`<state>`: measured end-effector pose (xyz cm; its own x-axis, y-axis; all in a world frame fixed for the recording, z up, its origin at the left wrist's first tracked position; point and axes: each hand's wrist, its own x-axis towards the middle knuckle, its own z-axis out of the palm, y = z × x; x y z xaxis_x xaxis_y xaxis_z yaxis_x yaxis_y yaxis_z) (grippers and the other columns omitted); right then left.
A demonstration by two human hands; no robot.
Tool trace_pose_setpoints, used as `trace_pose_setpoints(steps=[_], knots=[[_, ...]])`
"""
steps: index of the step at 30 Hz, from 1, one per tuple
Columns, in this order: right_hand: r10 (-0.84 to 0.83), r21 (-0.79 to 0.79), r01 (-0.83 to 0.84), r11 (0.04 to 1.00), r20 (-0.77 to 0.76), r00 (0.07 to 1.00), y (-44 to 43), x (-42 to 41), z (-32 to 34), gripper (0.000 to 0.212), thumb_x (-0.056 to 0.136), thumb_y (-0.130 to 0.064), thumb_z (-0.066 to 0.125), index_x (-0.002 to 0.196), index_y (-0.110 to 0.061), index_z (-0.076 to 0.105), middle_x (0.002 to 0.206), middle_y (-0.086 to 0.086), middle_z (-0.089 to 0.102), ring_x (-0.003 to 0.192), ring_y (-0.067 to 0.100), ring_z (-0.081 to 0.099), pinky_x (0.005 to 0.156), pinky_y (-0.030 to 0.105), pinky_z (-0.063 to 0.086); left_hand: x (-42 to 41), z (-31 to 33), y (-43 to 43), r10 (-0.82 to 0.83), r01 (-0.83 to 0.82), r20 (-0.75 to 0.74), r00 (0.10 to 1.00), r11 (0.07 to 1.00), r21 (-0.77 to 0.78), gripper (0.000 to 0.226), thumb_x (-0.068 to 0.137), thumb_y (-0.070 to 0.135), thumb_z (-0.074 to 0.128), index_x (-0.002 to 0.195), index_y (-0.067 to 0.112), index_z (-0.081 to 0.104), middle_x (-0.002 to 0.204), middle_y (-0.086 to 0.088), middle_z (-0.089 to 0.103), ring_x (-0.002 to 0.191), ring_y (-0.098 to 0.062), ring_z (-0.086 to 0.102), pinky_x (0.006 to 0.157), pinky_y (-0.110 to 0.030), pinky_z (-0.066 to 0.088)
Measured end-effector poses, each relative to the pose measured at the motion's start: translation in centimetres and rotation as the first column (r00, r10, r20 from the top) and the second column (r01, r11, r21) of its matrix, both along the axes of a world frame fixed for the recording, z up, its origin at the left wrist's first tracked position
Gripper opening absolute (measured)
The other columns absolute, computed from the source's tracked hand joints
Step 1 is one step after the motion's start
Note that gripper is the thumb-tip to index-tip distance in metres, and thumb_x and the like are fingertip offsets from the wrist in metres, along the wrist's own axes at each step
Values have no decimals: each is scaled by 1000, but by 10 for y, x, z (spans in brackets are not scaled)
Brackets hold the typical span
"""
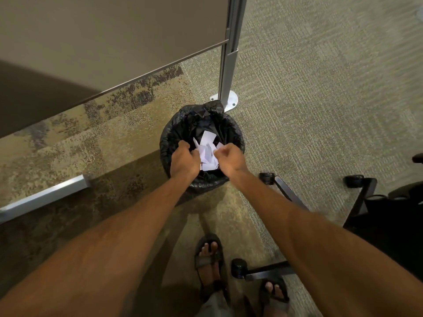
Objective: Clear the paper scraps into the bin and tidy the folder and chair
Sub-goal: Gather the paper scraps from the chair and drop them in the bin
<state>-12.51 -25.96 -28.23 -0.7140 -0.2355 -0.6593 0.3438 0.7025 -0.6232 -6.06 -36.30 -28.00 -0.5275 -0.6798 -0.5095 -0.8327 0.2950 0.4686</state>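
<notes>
A person is standing over a round bin (pixel 174 133) lined with a black bag, stretching both bare arms out above its opening. The left hand (pixel 184 160) and right hand (pixel 229 157) are hovering close together over the near rim, the fingers of both curling inward. Whether they are pinching paper or merely closing beside it cannot be told. White paper scraps (pixel 207 154) are bunching between the two hands, with another piece showing just beyond them inside the bag's mouth. The bin is sitting on patterned carpet (pixel 320 88), right beside the round foot of a grey metal post (pixel 229 65) edging a beige partition panel (pixel 103 42). A black wheeled chair (pixel 389 216) (only its base and casters are showing clearly) is standing to the right, near the person's sandalled feet (pixel 208 259).
</notes>
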Motion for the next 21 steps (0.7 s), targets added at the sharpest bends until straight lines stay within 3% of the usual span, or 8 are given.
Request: trace_pose_setpoints(steps=[4,9,14,21], knots=[[241,86,-226,970,-254,937,32,16,29,32,95,-31,54,118,-9,53,121,13,56,114,29,51,94,43,46,17,22,29,-140,136,-132,981,990,-39,32,98,23,52,120,1,49,124,-18,52,113,-32,50,90,-40,41],[275,218,-195,956,-444,853,78,26,69,46,97,-44,42,129,-11,41,128,12,48,115,26,44,89,40,44,21,59,79,-247,233,-225,942,968,-87,33,98,25,50,120,1,49,129,-16,46,121,-29,43,96,-34,35],[226,220,-126,967,-523,822,121,27,117,43,97,-42,42,129,-13,42,132,11,44,119,24,41,90,35,42,16,104,130,-271,264,-297,916,962,-62,33,99,26,49,119,0,49,126,-16,47,120,-30,44,99,-38,37],[304,258,-182,949,-588,750,188,35,186,40,99,-37,39,129,-11,45,138,14,40,125,29,37,98,42,41,8,173,191,-388,372,-345,854,921,-114,31,98,21,48,116,-5,48,116,-22,49,110,-37,46,97,-48,38]])
